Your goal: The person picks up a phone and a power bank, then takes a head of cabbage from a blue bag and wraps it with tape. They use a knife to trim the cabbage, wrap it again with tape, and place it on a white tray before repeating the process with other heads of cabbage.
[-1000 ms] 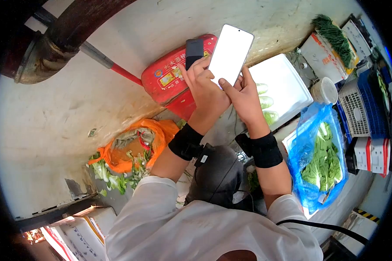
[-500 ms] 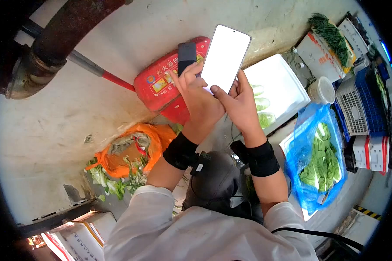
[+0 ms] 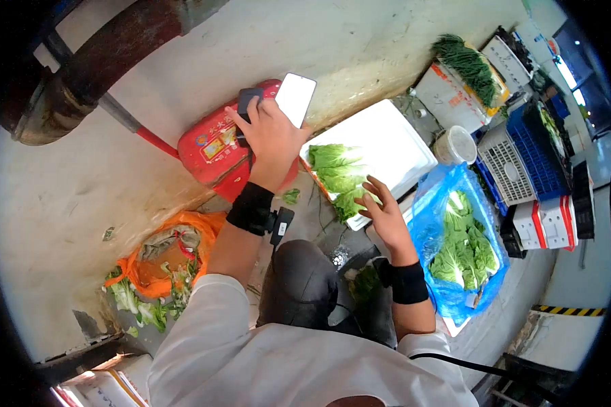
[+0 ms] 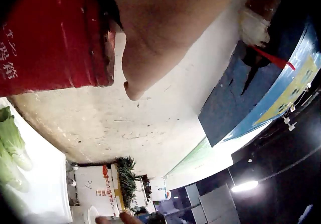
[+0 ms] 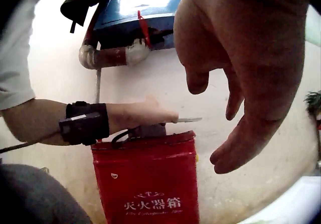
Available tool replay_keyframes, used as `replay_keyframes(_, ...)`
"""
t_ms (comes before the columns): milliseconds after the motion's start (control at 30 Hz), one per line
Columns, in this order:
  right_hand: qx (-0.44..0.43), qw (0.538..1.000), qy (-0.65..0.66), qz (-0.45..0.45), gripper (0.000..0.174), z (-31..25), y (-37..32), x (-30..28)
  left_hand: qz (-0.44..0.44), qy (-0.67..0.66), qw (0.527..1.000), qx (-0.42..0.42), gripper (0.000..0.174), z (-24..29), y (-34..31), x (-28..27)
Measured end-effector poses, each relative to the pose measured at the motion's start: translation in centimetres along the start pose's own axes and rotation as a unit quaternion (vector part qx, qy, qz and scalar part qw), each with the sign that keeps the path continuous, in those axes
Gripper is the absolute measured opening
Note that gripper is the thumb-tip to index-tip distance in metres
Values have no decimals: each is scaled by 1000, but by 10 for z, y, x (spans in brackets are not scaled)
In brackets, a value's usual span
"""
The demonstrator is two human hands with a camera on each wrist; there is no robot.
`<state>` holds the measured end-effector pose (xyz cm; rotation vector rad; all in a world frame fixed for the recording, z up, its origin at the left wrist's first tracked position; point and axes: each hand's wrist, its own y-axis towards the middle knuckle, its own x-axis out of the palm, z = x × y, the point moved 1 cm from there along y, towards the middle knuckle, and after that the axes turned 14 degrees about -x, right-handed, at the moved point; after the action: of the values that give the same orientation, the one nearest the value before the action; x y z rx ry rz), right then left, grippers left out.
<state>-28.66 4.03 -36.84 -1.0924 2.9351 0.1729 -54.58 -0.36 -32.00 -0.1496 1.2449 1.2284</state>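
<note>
My left hand (image 3: 273, 136) holds a smartphone (image 3: 296, 99) with a white lit screen over the red fire extinguisher box (image 3: 214, 150). Part of the phone is hidden behind that hand. In the right wrist view, the phone (image 5: 189, 119) shows edge-on at the fingertips, just above the box top. A dark block (image 3: 250, 100) sits on the box beside the hand. My right hand (image 3: 390, 222) hangs with loosely bent fingers and nothing in them, near the leafy greens (image 3: 336, 169) in a white foam tray (image 3: 394, 139).
A blue plastic bag (image 3: 424, 234) with leafy greens lies at the right. An orange bag (image 3: 207, 227) and loose leaves are at the lower left. Behind stand a white bucket (image 3: 455, 145), crates (image 3: 509, 163) and a carton (image 3: 448, 95). A large pipe (image 3: 115, 61) crosses the upper left.
The right hand has let go of the phone and moved down and right toward the tray. The left hand has carried the phone down and left to the red box. More of the tray's greens shows.
</note>
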Motion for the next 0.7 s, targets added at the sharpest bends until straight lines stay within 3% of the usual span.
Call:
replay_keyframes(67, 28, 999, -31, 6, 56, 1, -29, -26, 18, -11, 1000, 10, 81, 3, 1, 1)
replay_keyframes(200, 53, 996, -14, 63, 55, -15, -83, -65, -28, 60, 998, 5, 81, 11, 0, -8)
replay_keyframes(367, 59, 991, -51, 111, 50, -23, -153, -115, 102, 117, 987, 33, 87, 9, -2, 1)
replay_keyframes(433, 35, 987, -113, 110, 50, -33, -179, -128, 37, 174, 983, 34, 87, 3, -1, 5)
replay_keyframes(500, 19, 981, -148, 120, 48, -49, -205, -138, 58, 161, 983, 61, 87, 3, 1, 10)
replay_keyframes(533, 0, 977, -178, 118, 46, -49, -223, -145, 6, 164, 986, 31, 87, 7, 0, 9)
replay_keyframes(600, -2, 975, -151, 160, 45, -70, -252, -150, -10, 160, 986, 36, 86, 8, -8, 5)
replay_keyframes(700, 53, 964, -169, 196, 46, -87, -294, -150, -4, 184, 979, 92, 80, 11, -1, -3)
